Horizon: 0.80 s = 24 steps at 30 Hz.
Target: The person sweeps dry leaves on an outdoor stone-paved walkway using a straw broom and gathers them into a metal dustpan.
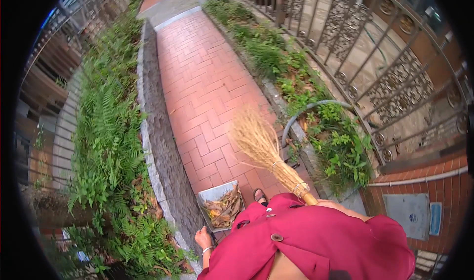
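Note:
My left hand (203,237), with a pale bracelet at its wrist, is closed at the handle of a grey dustpan (202,199). Dry brown leaves (224,208) fill much of the pan, which sits beside the stone kerb on the left. On the other side, my right hand (329,204) grips the handle of a straw broom (269,159); my red garment covers part of that hand. The broom tilts up and left, its bristles spread out in front of me over the brick path (207,92).
A rough stone kerb (165,132) and ferns (103,127) line the left side. Along the right run a planted strip (335,151), a bent grey hose (296,114) and a metal fence (340,48). A brick wall (447,191) with a grey panel stands at the lower right.

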Motion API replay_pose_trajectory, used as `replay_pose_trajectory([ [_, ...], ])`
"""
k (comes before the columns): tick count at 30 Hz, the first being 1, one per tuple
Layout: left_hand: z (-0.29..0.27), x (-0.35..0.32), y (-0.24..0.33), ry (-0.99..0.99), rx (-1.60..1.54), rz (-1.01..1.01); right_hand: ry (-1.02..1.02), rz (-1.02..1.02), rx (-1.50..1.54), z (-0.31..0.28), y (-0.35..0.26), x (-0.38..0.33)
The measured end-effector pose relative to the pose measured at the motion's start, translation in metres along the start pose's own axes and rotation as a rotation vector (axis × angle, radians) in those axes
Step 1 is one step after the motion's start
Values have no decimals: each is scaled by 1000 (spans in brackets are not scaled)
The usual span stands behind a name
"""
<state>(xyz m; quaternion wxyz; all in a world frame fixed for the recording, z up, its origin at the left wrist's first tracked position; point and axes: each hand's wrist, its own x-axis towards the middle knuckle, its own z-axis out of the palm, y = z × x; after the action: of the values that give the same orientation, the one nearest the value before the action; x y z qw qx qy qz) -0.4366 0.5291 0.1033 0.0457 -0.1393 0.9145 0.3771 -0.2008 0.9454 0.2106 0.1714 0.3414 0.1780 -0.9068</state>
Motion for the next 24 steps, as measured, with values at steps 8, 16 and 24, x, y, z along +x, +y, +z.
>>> replay_pose_trajectory([
  [8, 48, 64, 39, 72, 83, -60, 10, 67, -335, 18, -132, 92],
  [16, 91, 98, 121, 166, 35, -336, 119, 29, -989, 56, -329, 179],
  [24, 139, 106, 145, 363, -155, -598, -88, 200, -1560, 184, -502, 262],
])
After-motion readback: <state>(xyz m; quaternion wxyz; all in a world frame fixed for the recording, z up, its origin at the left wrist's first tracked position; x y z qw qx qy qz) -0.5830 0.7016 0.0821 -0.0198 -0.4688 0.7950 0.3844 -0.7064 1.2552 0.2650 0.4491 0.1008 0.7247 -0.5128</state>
